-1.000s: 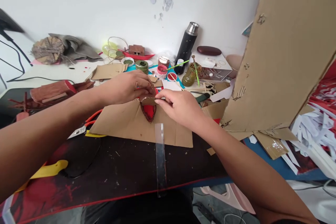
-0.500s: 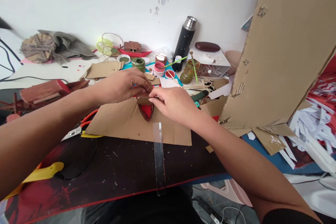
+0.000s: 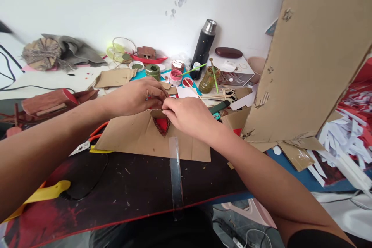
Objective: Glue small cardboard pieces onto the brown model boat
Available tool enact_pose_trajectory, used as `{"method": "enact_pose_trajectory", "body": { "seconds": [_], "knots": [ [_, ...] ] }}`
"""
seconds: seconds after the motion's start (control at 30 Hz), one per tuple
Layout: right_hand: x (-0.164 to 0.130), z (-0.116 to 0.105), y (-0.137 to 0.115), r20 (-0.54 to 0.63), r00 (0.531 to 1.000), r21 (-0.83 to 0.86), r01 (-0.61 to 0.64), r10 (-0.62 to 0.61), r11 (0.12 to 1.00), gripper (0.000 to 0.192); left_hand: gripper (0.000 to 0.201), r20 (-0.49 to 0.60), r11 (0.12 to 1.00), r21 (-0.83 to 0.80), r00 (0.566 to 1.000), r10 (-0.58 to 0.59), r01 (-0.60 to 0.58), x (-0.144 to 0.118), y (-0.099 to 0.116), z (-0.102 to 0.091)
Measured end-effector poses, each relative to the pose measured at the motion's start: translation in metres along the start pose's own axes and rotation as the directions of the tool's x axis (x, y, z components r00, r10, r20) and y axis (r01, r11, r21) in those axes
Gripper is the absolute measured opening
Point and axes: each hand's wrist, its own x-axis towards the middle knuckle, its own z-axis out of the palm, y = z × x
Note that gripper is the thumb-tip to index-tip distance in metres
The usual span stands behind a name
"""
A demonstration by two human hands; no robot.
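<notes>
A small cardboard model (image 3: 161,124) with a pointed front and a red inside is held between my two hands above a flat cardboard sheet (image 3: 130,135). My left hand (image 3: 143,95) is closed with its fingertips at the model's far left side. On the near right, the thumb and index finger of my right hand (image 3: 188,118) pinch its upper edge. My fingers cover much of the model's back part. A clear plastic ruler (image 3: 176,178) lies just in front, its upper end over the sheet.
Behind my hands are paint jars (image 3: 176,77), a murky brush jar (image 3: 208,80), a black flask (image 3: 203,42) and a red model boat (image 3: 148,56). Orange-handled scissors (image 3: 83,146) and a yellow tool (image 3: 48,192) lie left. A tall cardboard panel (image 3: 314,58) stands right.
The model has tipped slightly, so its red inside shows a little differently. My right hand has shifted a little to the left along its edge, while my left hand stays nearly in place.
</notes>
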Motion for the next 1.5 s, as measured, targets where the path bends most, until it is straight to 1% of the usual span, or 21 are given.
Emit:
{"method": "enact_pose_trajectory", "body": {
  "seconds": [0.3,0.5,0.6,0.67,0.73,0.8,0.93,1.0,1.17,1.27,1.4,1.5],
  "knots": [
    [0.001,0.007,0.001,0.008,1.0,0.086,-0.031,0.03,0.996,0.02,0.029,-0.002,0.999,-0.026,0.999,-0.034,0.034,-0.001,-0.002,0.003],
    [0.001,0.01,0.0,-0.01,0.999,0.126,-0.051,0.053,0.991,0.019,0.031,-0.001,0.998,-0.047,0.999,-0.039,0.039,0.0,-0.002,0.004],
    [0.002,0.009,-0.001,-0.001,0.998,0.123,-0.063,0.064,0.99,0.019,0.036,0.057,0.991,-0.072,0.993,-0.105,0.109,-0.002,0.001,-0.004],
    [0.003,0.008,-0.002,-0.001,0.998,0.118,-0.065,0.066,0.991,0.02,0.043,0.12,0.977,-0.092,0.977,-0.178,0.19,-0.006,0.004,-0.012],
    [0.002,0.007,-0.002,-0.001,0.998,0.109,-0.069,0.069,0.992,0.02,0.052,0.175,0.965,-0.115,0.961,-0.215,0.237,-0.008,0.009,-0.018],
    [0.001,0.006,-0.003,0.008,0.997,0.103,-0.071,0.071,0.992,0.021,0.053,0.199,0.965,-0.128,0.959,-0.2,0.228,-0.01,0.013,-0.021],
    [0.0,0.007,-0.002,0.006,0.998,0.128,-0.07,0.07,0.989,0.022,0.052,0.207,0.969,-0.154,0.965,-0.16,0.193,-0.01,0.017,-0.019],
    [-0.001,0.009,0.0,-0.015,0.998,0.154,-0.066,0.069,0.986,0.02,0.054,0.214,0.968,-0.166,0.965,-0.153,0.19,-0.009,0.017,-0.018],
    [0.0,0.014,0.004,-0.043,0.997,0.209,-0.048,0.058,0.977,0.02,0.054,0.201,0.973,-0.137,0.967,-0.158,0.188,-0.008,0.013,-0.017],
    [-0.001,0.015,0.005,-0.062,0.995,0.286,-0.063,0.084,0.956,0.019,0.055,0.22,0.968,-0.14,0.959,-0.176,0.209,-0.008,0.011,-0.017],
    [-0.007,0.016,0.011,-0.083,0.987,0.407,-0.092,0.138,0.909,0.03,0.054,0.225,0.962,-0.124,0.951,-0.213,0.245,-0.01,0.007,-0.017],
    [-0.016,0.021,0.018,-0.113,0.977,0.466,-0.11,0.182,0.878,0.031,0.051,0.216,0.959,-0.15,0.954,-0.206,0.241,-0.012,0.005,-0.017]
  ]
}}
